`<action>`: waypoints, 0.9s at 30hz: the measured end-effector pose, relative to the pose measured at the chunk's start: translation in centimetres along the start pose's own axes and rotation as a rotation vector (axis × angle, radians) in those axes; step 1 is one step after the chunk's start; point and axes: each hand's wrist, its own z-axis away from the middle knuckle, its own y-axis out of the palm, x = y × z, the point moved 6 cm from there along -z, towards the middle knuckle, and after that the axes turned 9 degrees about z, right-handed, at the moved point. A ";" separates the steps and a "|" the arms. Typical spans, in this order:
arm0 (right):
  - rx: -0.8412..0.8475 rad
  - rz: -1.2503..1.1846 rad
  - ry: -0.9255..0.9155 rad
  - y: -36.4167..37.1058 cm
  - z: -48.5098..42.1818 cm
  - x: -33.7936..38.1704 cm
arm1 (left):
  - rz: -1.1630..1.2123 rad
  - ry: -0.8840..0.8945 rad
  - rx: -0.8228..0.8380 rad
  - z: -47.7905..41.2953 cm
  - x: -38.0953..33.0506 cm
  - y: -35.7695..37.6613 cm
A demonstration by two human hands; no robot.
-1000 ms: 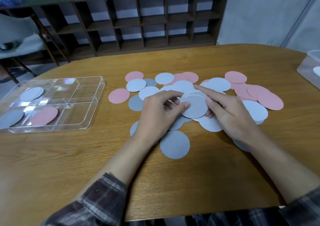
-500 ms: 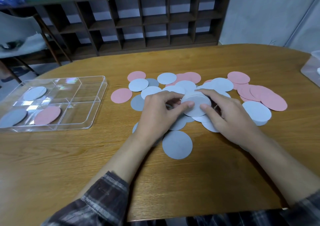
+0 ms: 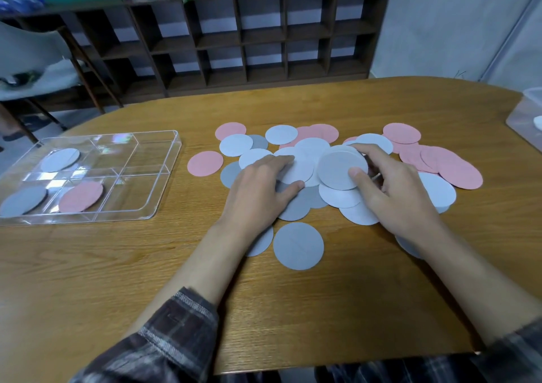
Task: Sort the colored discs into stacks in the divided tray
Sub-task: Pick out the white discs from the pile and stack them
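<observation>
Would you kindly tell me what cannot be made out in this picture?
Head view:
- Loose discs beneath the left hand and right hand: covered, uncountable.
- Held grey disc: whether more lie stacked under it, hidden by itself.
- Clear container: cut off by the right edge.
- Divided tray: stack heights too thin to judge.

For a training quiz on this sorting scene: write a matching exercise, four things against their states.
Things
1. clear plastic divided tray
2. left hand
3. right hand
4. grey-blue round paper disc between the forearms

States
A. grips a grey round paper disc
B. lies flat, uncovered, on the wooden table
C. rests open on pale discs
D. holds sorted discs in three compartments

Pairs: 1-D, 2-C, 3-A, 4-B
</observation>
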 end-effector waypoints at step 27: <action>0.033 -0.043 0.046 0.8 -3.0 0.1 | 0.105 0.203 -0.273 0.1 -1.4 -1.9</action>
